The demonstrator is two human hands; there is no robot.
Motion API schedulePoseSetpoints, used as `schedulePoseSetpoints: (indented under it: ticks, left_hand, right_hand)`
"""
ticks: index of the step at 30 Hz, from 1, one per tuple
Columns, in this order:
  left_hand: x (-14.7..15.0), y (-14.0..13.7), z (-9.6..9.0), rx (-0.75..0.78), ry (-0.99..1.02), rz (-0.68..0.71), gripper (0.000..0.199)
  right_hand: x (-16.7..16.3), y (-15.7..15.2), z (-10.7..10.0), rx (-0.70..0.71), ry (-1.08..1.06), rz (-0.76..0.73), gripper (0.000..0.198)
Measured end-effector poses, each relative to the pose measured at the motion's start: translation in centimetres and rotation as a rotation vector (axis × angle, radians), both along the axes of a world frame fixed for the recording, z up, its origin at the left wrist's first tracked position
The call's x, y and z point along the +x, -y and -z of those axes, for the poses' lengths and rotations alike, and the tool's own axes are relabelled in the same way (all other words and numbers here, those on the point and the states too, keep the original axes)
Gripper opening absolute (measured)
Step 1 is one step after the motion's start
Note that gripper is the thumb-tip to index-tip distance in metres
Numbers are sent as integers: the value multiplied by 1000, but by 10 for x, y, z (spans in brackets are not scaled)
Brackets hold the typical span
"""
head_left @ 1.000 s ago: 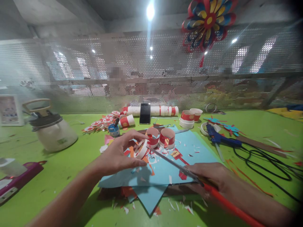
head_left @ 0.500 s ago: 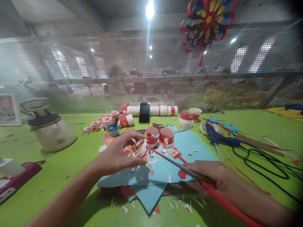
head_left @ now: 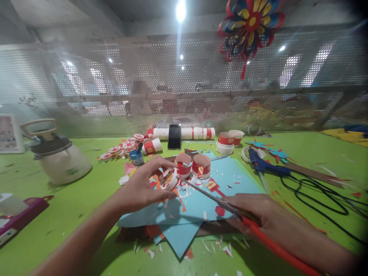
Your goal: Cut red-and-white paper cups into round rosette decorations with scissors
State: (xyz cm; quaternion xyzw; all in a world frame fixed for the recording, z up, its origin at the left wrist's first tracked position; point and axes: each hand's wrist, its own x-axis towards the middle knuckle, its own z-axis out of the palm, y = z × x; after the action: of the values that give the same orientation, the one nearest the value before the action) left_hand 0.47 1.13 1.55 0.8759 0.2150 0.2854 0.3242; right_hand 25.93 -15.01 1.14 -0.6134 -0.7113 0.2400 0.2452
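Observation:
My left hand [head_left: 146, 183] curves round a short cut piece of paper cup [head_left: 169, 180], white with red print, its fingers behind the tilted piece and the thumb below. Scissors with red handles [head_left: 218, 202] are in my right hand [head_left: 254, 211]. Their blades point up and left, the tips close to the cup piece. Just beyond stand two red-and-white paper cup rings [head_left: 184, 171], side by side on blue paper [head_left: 238, 184]. Red, orange and white cuttings lie scattered about them, with a red-and-yellow cut-out [head_left: 212, 186] right of the blades.
A blue glue gun [head_left: 260, 163] with black cable lies right. Behind are a phone [head_left: 174, 137], a row of stacked cups [head_left: 189, 133], upright cups [head_left: 225, 143], a blue jar [head_left: 136, 157] and decorated discs [head_left: 128, 145]. A large jug [head_left: 60, 159] and power strip [head_left: 27, 214] stand left.
The cup piece has turned slightly in my left hand. Both hands and the scissors keep nearly the same places; the whole view has shifted a little.

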Motion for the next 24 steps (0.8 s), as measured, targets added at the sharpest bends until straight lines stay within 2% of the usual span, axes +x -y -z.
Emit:
schedulePoseSetpoints:
  ticks: [3, 7, 17, 24]
  left_hand:
    - [0, 1, -1, 50, -25, -15, 45]
    - [0, 1, -2, 78, -42, -14, 45]
    - [0, -1, 1, 7, 6, 32, 44]
    - [1, -1, 0, 55, -7, -2, 45]
  right_hand:
    - [1, 0, 0, -71, 43, -30, 25]
    - [1, -1, 0, -74, 58, -48, 28]
    - [1, -1, 2, -72, 8, -44, 25]
    - [2, -1, 3, -52, 40, -20, 25]
